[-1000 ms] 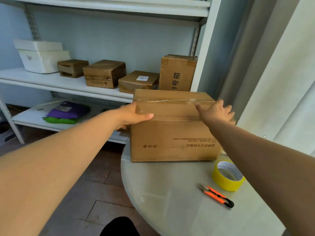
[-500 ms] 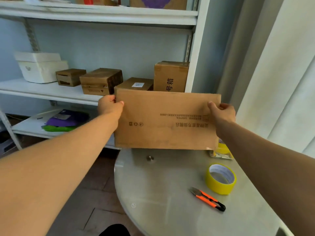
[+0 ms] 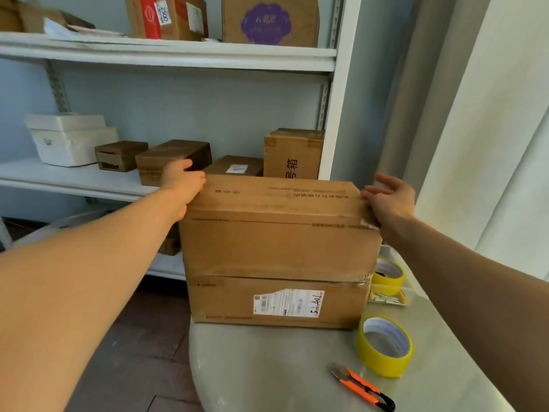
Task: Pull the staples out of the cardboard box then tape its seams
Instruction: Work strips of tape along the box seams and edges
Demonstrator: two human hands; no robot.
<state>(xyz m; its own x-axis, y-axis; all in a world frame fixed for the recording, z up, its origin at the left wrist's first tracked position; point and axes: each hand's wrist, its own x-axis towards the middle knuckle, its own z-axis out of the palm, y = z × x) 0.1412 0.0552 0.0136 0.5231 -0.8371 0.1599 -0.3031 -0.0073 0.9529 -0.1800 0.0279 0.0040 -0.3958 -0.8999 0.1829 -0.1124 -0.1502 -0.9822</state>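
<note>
- Cardboard box [image 3: 276,251] stands on the round table [image 3: 267,367], its far side near the white shelving [image 3: 178,55]; the face toward me shows 2 flaps meeting at a horizontal seam with torn tape at its right end, so taping looks undone, and I can't make out any staples
- Left hand [image 3: 182,182] lies on the box's top-left corner, fingers over the far edge; whether they curl in a grip I cannot tell
- Right hand [image 3: 389,197] is at the top-right corner, fingers spread and loose, holding nothing
- Nearer tape roll [image 3: 384,346], yellow, lies untouched right of the box; a second roll [image 3: 387,273] sits behind it
- Orange tool [image 3: 362,388] lies untouched near the table edge
- Shipping label [image 3: 288,301] on the lower flap has handwriting too small to read; the printed lines on the top panel sit upside down to me and are illegible
</note>
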